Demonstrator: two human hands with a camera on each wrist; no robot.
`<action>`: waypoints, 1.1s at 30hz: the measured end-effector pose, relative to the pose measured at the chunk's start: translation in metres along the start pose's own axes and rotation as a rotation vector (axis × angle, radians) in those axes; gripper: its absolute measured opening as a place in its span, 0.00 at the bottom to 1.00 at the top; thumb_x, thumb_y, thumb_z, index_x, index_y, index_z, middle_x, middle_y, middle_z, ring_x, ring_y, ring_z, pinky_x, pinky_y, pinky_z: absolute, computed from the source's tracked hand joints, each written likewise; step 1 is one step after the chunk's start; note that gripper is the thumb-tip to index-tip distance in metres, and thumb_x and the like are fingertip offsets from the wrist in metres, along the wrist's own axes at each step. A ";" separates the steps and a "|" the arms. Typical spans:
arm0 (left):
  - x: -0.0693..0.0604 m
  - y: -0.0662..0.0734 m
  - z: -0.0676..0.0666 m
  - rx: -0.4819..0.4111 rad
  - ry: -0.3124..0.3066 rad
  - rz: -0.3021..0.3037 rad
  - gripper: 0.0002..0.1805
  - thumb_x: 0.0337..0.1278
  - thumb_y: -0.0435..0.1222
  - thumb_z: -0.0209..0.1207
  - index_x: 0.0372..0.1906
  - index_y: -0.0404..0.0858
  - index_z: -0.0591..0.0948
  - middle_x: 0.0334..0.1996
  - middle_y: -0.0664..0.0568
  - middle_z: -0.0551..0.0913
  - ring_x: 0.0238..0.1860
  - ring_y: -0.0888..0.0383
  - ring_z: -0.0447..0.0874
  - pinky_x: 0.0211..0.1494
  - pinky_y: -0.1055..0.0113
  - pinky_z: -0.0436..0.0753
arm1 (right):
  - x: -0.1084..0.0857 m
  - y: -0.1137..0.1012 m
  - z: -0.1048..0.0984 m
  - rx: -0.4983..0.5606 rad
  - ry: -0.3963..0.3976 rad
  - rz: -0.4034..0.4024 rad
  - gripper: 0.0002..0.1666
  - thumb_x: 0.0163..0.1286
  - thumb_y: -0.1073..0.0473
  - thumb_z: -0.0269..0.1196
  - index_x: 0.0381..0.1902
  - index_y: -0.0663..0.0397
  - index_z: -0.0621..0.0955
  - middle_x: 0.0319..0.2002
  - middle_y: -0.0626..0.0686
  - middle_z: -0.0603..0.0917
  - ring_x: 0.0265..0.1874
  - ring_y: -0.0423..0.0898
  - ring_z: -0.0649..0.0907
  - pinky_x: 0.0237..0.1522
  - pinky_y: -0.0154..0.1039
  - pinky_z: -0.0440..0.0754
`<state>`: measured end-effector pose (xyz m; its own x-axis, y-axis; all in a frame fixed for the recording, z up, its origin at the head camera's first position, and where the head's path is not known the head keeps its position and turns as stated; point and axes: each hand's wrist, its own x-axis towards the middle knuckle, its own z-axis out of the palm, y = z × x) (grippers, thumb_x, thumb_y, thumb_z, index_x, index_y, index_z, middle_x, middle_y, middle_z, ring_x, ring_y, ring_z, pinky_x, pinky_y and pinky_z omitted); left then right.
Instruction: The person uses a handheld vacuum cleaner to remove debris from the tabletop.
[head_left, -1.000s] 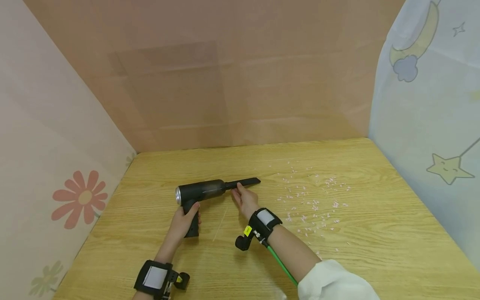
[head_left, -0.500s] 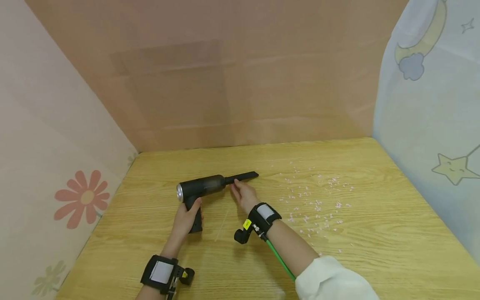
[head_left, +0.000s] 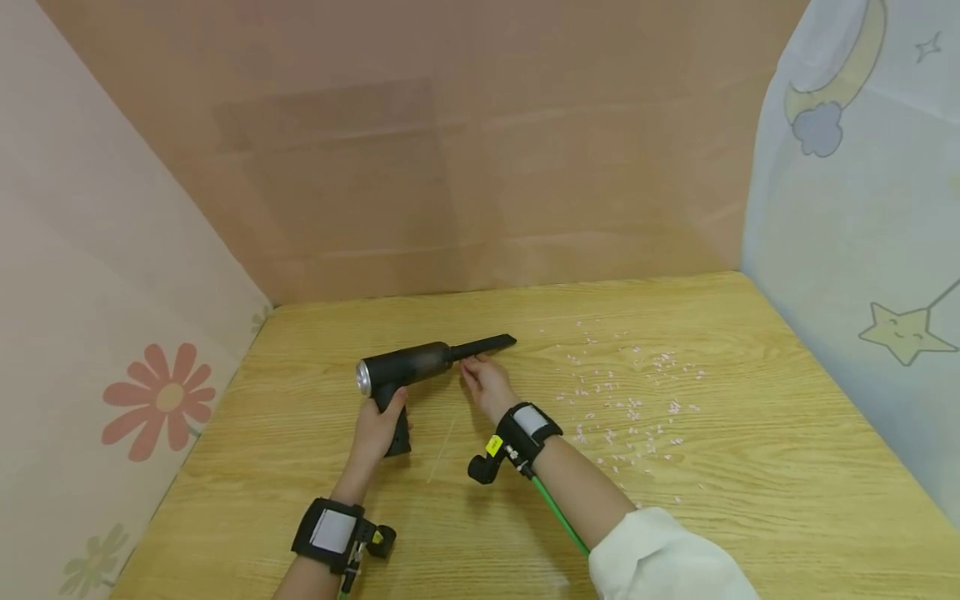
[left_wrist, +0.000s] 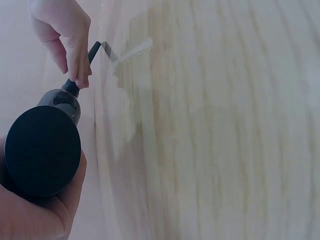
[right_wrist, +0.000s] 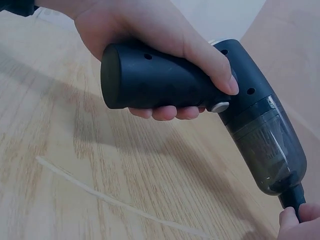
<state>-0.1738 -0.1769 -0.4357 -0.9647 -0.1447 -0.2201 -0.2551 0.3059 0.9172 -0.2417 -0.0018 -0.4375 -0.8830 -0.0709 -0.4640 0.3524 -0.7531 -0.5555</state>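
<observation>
A black handheld vacuum (head_left: 408, 365) is held between the two hands, seemingly just off the wooden table (head_left: 262, 467). The left hand (head_left: 377, 429) grips its handle (right_wrist: 160, 77), likely to carry the weight, thumb near a silver button (right_wrist: 220, 107); whether it presses, I cannot tell. The right hand (head_left: 490, 388), ahead and to the right, pinches the slim nozzle (head_left: 492, 343) near the clear cup (right_wrist: 272, 150), perhaps to steady the joint. Pale flecks (head_left: 633, 408) lie scattered to the right of the right hand, apart from the nozzle tip.
</observation>
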 end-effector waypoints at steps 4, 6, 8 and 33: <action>0.001 0.001 0.002 -0.018 -0.008 0.000 0.23 0.69 0.49 0.50 0.44 0.30 0.72 0.30 0.45 0.80 0.25 0.61 0.80 0.31 0.70 0.78 | 0.001 -0.002 -0.001 0.017 -0.006 0.006 0.37 0.71 0.78 0.43 0.74 0.67 0.45 0.74 0.65 0.51 0.74 0.54 0.57 0.73 0.39 0.59; 0.001 0.001 0.002 -0.025 -0.011 0.001 0.22 0.69 0.49 0.50 0.43 0.30 0.72 0.30 0.46 0.79 0.25 0.62 0.80 0.31 0.70 0.78 | 0.002 -0.002 -0.002 0.029 0.003 0.015 0.37 0.71 0.78 0.43 0.74 0.66 0.45 0.74 0.64 0.52 0.74 0.54 0.58 0.73 0.38 0.59; 0.002 0.001 0.002 -0.028 -0.012 0.002 0.22 0.70 0.48 0.50 0.43 0.30 0.72 0.29 0.46 0.79 0.24 0.62 0.80 0.30 0.70 0.78 | 0.003 -0.003 -0.003 0.045 0.019 0.026 0.38 0.72 0.77 0.43 0.75 0.63 0.43 0.73 0.64 0.53 0.73 0.53 0.60 0.72 0.36 0.61; 0.013 0.007 0.025 -0.023 -0.051 0.026 0.23 0.69 0.48 0.50 0.47 0.29 0.69 0.34 0.43 0.79 0.27 0.61 0.80 0.32 0.70 0.78 | 0.002 -0.025 -0.012 0.156 0.043 0.004 0.46 0.66 0.83 0.34 0.76 0.52 0.35 0.74 0.65 0.48 0.73 0.50 0.56 0.73 0.37 0.57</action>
<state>-0.1896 -0.1529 -0.4404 -0.9733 -0.0886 -0.2117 -0.2285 0.2873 0.9302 -0.2489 0.0244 -0.4328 -0.8664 -0.0490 -0.4970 0.3008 -0.8456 -0.4411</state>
